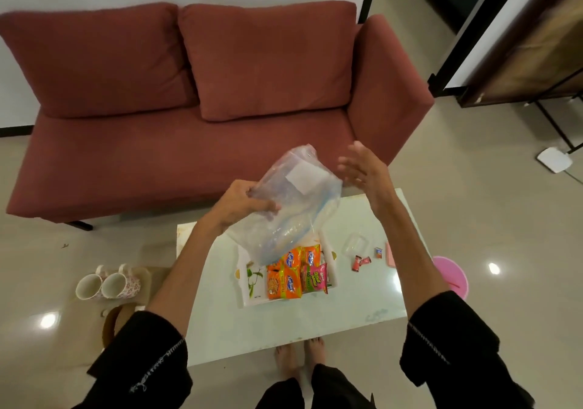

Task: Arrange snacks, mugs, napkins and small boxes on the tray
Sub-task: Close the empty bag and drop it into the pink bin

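My left hand (241, 201) grips a clear plastic bag (291, 200) with a white label, held up above the table. My right hand (362, 168) is open with fingers spread, just right of the bag and not gripping it. Below, a white tray (252, 285) with a leaf print sits on the white table (347, 307). Several orange snack packets (284, 282) and a pink and green packet (314, 277) lie on the tray. Two floral mugs (107, 284) rest on their sides on a low stand left of the table.
On the table right of the tray lie a clear small box (356, 244), small red candies (361, 261) and a pink box (390, 254). A pink bucket (451, 274) stands on the floor to the right. A red sofa (189, 108) is behind the table. My bare feet (299, 355) show below.
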